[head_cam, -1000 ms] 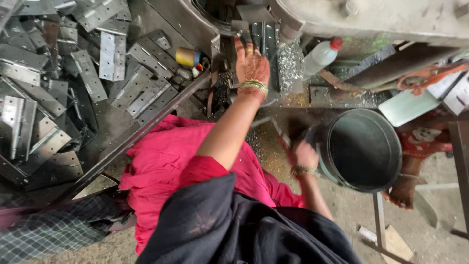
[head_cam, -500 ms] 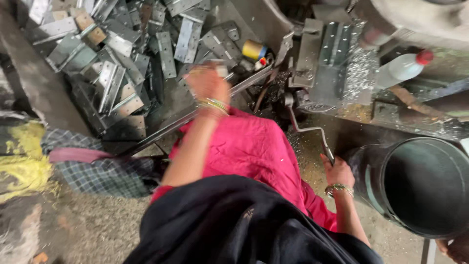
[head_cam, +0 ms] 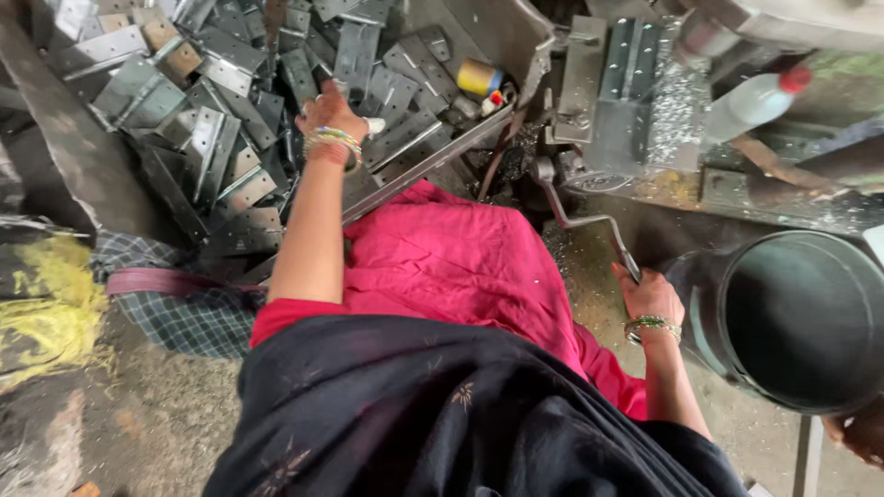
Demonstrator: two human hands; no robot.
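Note:
My left hand point(head_cam: 330, 115) reaches into a heap of flat grey metal hinge plates point(head_cam: 221, 110) at the upper left, fingers curled over a plate; whether it grips one I cannot tell. Bangles sit on that wrist. My right hand point(head_cam: 647, 293) is closed around the end of a bent metal crank handle point(head_cam: 589, 216) that leads up to a machine bed point(head_cam: 608, 92). A perforated steel plate lies on that bed, with metal shavings point(head_cam: 677, 110) scattered beside it. Red cloth point(head_cam: 442, 267) covers my lap.
A large dark metal bucket point(head_cam: 796, 317) stands at the right, close to my right hand. A plastic bottle with a red cap point(head_cam: 750, 101) lies on the machine. A yellow tape roll point(head_cam: 479, 78) sits among the plates. Checked cloth point(head_cam: 184, 308) and yellow fibre point(head_cam: 46, 294) lie at left.
My left hand moved left from the machine bed to the plate heap. My right hand stayed on the crank handle. The view swung left.

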